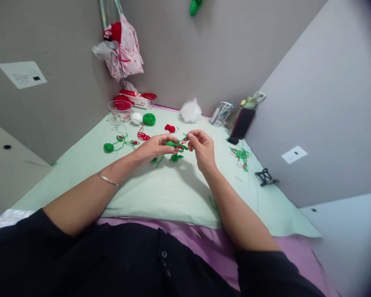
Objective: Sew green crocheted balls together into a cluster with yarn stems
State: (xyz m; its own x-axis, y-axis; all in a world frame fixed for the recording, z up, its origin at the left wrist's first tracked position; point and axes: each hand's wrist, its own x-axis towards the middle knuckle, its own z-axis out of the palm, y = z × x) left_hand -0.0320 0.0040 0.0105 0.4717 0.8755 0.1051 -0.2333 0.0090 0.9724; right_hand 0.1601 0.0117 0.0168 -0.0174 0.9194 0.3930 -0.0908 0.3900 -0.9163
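Both hands meet above the pale green cloth. My left hand [157, 147] is closed on a small green and red crocheted piece [181, 146], pinched between thumb and fingers. Close on its right, my right hand [201, 148] has thumb and index finger pinched together at a green strand or leaf tip on the same piece; what exactly lies between them is too small to name. Below the piece hangs or lies a green leafy part [175, 157]. Behind the hands is a small red knitted piece [170, 128].
Green yarn ball [149, 119], white ball [136, 119], clear tub [120, 112] and tissue box [136, 99] stand back left. White stuffing [190, 111], a pen cup [221, 114] and a phone [243, 123] are back right. Yarn scraps [241, 156] and a black clip [266, 177] lie right.
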